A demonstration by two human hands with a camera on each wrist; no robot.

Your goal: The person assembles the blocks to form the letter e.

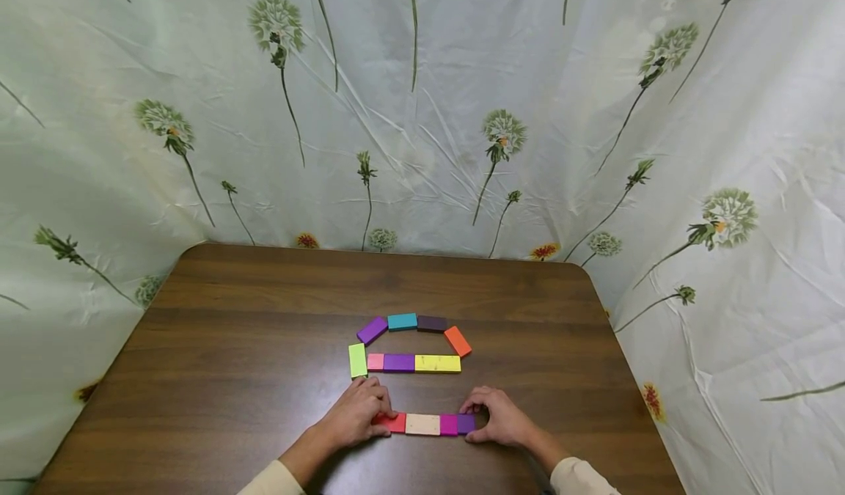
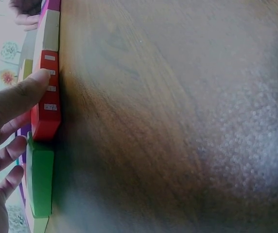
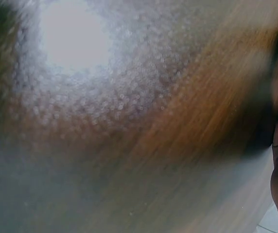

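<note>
A straight row of blocks lies on the table near me: a red block (image 1: 394, 423), a beige block (image 1: 422, 424), a magenta block (image 1: 448, 424) and a purple block (image 1: 466, 424). At the row's left end my left hand (image 1: 356, 416) pinches the red block, thumb on its near face and fingers behind. A green block (image 2: 42, 182) stands beside the red one, under the other fingers; the hand covers it in the head view. My right hand (image 1: 502, 418) holds the purple block at the right end, fingers at the far side and thumb at the near side.
Beyond the row, pink (image 1: 375, 362), violet (image 1: 399, 363) and yellow (image 1: 438, 364) blocks form a second line. Lime (image 1: 357, 361), purple (image 1: 372, 330), teal (image 1: 402, 322), dark (image 1: 432, 324) and orange (image 1: 458, 341) blocks arch around it. A flowered curtain (image 1: 422, 128) hangs behind the wooden table (image 1: 231, 348).
</note>
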